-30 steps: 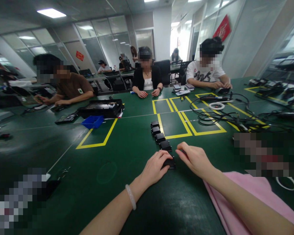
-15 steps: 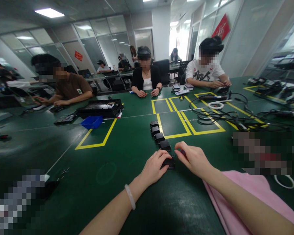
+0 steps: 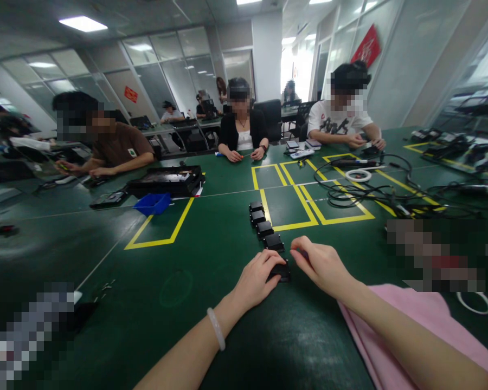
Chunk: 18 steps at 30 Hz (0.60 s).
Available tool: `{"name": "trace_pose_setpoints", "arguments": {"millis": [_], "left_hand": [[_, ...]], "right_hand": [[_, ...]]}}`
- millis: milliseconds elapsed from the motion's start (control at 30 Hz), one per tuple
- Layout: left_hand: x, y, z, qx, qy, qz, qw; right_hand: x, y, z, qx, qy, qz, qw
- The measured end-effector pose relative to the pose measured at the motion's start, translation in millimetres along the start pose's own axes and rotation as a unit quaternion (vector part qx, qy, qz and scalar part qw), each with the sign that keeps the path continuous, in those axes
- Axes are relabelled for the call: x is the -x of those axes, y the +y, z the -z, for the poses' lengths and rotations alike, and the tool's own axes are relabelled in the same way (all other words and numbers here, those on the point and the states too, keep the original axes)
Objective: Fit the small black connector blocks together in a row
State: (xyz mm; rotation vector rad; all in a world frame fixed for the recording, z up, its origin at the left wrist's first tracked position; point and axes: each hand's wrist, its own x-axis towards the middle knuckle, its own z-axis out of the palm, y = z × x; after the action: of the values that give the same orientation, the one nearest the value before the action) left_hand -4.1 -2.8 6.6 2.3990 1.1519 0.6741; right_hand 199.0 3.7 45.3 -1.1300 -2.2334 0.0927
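Observation:
My left hand (image 3: 257, 277), with a pale bracelet (image 3: 216, 329) on its wrist, has its fingers and thumb closed over a small flat black box (image 3: 283, 272) lying on the green table. Part of that box is hidden under the fingers. Just right of it, my right hand (image 3: 321, 264) hovers with thumb and forefinger pinched close together; what they hold, if anything, I cannot make out. Beyond the left fingertips a row of several similar black boxes (image 3: 265, 228) runs away from me, the closest one (image 3: 274, 241) almost at the fingers.
A pink cloth (image 3: 402, 309) lies under my right forearm. Coiled black cables (image 3: 341, 192) are at the right, over yellow tape outlines. A blue bin (image 3: 152, 203) and a black open case (image 3: 166, 181) stand left. Several people sit across the table (image 3: 211, 227).
My hands and the black boxes stay almost exactly in place. Across the table, the hands of the co-workers at left and right have shifted slightly.

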Motion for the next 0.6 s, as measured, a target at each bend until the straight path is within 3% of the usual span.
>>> {"name": "trace_pose_setpoints", "arguments": {"millis": [600], "left_hand": [[-0.1,-0.4,-0.2,0.006,0.004,-0.003,1.000]], "right_hand": [[-1.6,-1.1,0.5,0.007,0.002,-0.001,1.000]]}}
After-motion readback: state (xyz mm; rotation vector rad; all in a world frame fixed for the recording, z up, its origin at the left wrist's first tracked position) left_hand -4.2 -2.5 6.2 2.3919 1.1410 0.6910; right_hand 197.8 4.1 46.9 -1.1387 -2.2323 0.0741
